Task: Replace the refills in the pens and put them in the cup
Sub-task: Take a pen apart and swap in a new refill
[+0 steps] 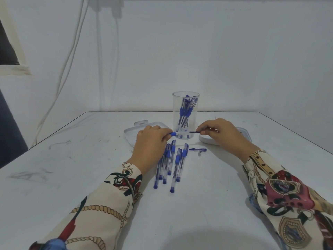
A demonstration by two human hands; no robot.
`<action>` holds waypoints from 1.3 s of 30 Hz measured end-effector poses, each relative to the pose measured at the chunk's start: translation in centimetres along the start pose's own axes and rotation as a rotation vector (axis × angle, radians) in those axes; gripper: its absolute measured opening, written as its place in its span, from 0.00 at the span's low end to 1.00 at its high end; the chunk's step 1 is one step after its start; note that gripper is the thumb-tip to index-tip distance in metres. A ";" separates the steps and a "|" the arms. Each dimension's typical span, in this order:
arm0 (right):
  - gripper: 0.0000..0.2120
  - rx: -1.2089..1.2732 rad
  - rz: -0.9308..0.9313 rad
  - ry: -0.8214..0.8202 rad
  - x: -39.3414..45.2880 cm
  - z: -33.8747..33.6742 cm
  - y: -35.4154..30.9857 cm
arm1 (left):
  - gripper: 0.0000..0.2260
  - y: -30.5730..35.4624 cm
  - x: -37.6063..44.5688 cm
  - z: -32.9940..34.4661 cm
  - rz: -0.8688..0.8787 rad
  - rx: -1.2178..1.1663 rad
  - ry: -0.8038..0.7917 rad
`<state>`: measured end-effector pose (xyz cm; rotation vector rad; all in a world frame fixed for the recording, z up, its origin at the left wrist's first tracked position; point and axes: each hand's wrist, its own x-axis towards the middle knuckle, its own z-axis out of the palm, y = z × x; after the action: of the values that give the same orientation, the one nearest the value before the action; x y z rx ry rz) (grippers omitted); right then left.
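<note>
Two hands mid-swap: left hand [150, 139] grips pen [173, 134], right hand [219, 131] pinches refill [194, 132]. Misaligned insert could bend refill; cup [186, 112] at 12 o'clock could tip.

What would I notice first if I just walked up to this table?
Probably the two hands in the middle: the left hand holds a pen barrel and the right hand pinches a thin dark refill. Just behind them stands a clear cup full of blue pens. A row of blue pens lies on the table nearer you.
</note>
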<state>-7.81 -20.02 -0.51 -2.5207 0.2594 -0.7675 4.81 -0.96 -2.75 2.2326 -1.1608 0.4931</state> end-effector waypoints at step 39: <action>0.11 0.048 0.018 0.021 0.0 0.1 0.4 | 0.12 0.2 0.1 -0.1 0.028 0.059 0.041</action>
<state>-7.82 -20.35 -0.79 -2.4630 0.2669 -0.7841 4.71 -1.01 -2.59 2.2483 -1.1714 0.5888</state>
